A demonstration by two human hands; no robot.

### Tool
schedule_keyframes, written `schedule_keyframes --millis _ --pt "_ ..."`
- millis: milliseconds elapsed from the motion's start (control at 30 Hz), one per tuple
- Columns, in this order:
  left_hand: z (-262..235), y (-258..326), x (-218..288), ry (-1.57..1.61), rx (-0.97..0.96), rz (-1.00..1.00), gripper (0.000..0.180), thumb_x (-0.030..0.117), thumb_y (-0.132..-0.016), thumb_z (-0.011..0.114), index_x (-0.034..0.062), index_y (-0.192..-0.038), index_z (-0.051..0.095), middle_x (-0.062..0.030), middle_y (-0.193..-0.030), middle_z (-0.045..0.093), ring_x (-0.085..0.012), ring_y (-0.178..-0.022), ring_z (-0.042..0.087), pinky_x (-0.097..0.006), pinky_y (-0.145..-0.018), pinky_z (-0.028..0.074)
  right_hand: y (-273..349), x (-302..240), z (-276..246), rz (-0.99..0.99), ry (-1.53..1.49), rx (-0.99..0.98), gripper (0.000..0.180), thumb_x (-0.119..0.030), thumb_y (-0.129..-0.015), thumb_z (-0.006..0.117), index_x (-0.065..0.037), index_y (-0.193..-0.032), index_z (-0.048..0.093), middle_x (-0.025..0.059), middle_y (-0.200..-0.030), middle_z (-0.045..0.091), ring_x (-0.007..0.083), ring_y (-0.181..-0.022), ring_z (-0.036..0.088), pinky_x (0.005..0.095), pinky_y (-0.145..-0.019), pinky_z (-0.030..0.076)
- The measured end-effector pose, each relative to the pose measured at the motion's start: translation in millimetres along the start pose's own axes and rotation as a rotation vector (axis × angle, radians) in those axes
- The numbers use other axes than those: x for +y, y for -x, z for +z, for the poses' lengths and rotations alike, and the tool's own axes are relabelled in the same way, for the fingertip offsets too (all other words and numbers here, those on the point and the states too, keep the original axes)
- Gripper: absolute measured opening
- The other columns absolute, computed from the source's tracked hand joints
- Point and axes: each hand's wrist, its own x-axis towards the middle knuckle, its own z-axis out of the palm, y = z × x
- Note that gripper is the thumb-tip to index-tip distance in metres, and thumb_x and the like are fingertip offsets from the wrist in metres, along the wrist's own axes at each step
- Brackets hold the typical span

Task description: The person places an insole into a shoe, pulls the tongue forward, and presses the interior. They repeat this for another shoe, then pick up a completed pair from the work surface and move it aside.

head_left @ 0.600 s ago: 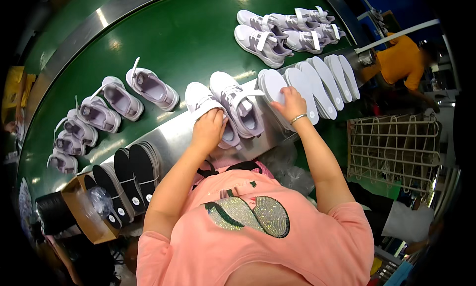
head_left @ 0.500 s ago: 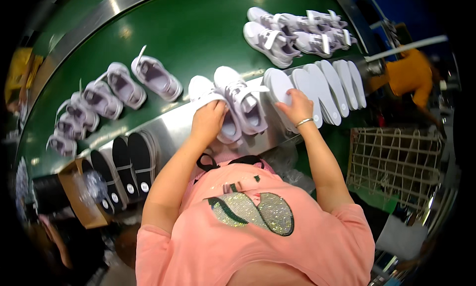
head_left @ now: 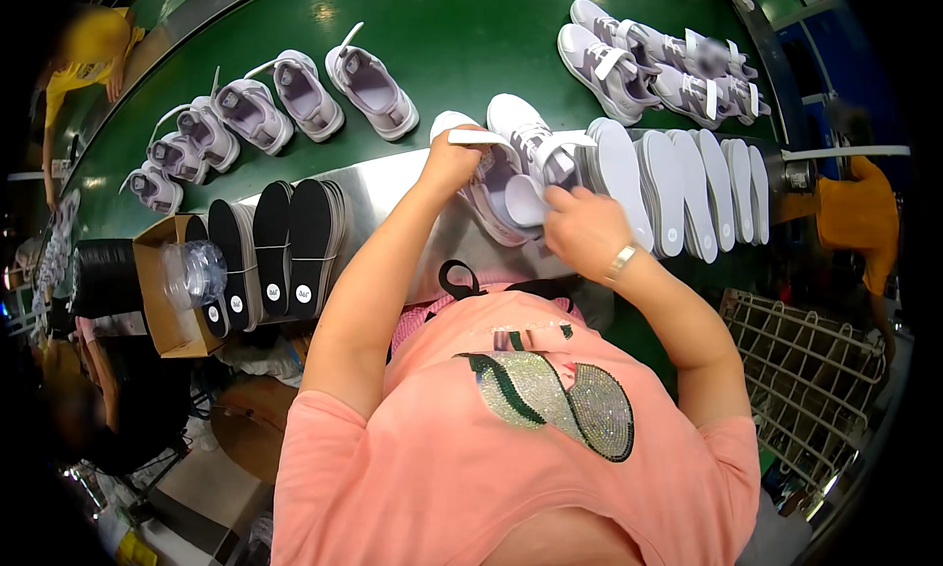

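Observation:
Two white-and-lilac sneakers stand side by side in front of me on the metal edge of the bench. My left hand [head_left: 455, 163] is closed on the upper of the left sneaker [head_left: 483, 205], by its white strap. A pale insole [head_left: 526, 201] sits partly in that sneaker's opening. My right hand [head_left: 589, 230], slightly blurred, is closed at the insole's edge, its fingertips partly hidden. The right sneaker [head_left: 528, 134] stands just beyond, its strap hanging loose. Beside my right hand lie stacks of white insoles [head_left: 619, 178].
More sneakers [head_left: 373, 90] stand in a row at the left on the green bench [head_left: 462, 36]; another group [head_left: 609, 70] is at the far right. Black insole stacks [head_left: 316, 247] and a cardboard box [head_left: 169, 316] are at the left edge. A wire rack [head_left: 801, 384] stands at right; people work nearby.
My right hand has left the white insole stack and moved left to the left sneaker, with a pale insole there. The left hand still grips that sneaker, now tilted. The whole view has shifted.

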Motion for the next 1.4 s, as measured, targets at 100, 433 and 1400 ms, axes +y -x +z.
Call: schedule_keyframes --millis 100,433,1400 --pt "7 1 -2 -0.001 0.019 0.012 0.013 0.004 -0.074 0.055 0.0004 -0.085 0.061 -0.0091 -0.078 0.061 -0.0165 -0.071 0.056 -0.026 -0.064 0.044 -40 -11 47 0.090 0.067 -0.058 0.009 -0.010 -0.066 0.056 -0.006 -0.072 0.061 0.0114 -0.088 0.053 0.0264 -0.077 0.055 0.0342 -0.067 0.048" --pt "16 5 -7 0.010 0.088 0.085 0.015 0.015 -0.076 0.055 0.0044 -0.084 0.062 -0.0113 -0.074 0.063 -0.0226 -0.067 0.060 -0.030 -0.062 0.046 -7 -29 19 0.383 0.121 -0.231 0.019 -0.018 -0.069 0.058 -0.005 -0.083 0.055 0.0116 -0.085 0.057 0.0266 -0.081 0.055 0.0355 -0.066 0.045" --pt "29 -3 -18 0.002 0.072 0.147 0.024 0.023 -0.082 0.053 -0.0002 -0.085 0.060 -0.0107 -0.070 0.060 -0.0165 -0.062 0.056 -0.027 -0.057 0.044 -94 1 70 0.344 0.060 -0.625 0.025 -0.013 -0.074 0.054 -0.004 -0.096 0.061 0.0147 -0.094 0.061 0.0248 -0.087 0.059 0.0346 -0.071 0.048"
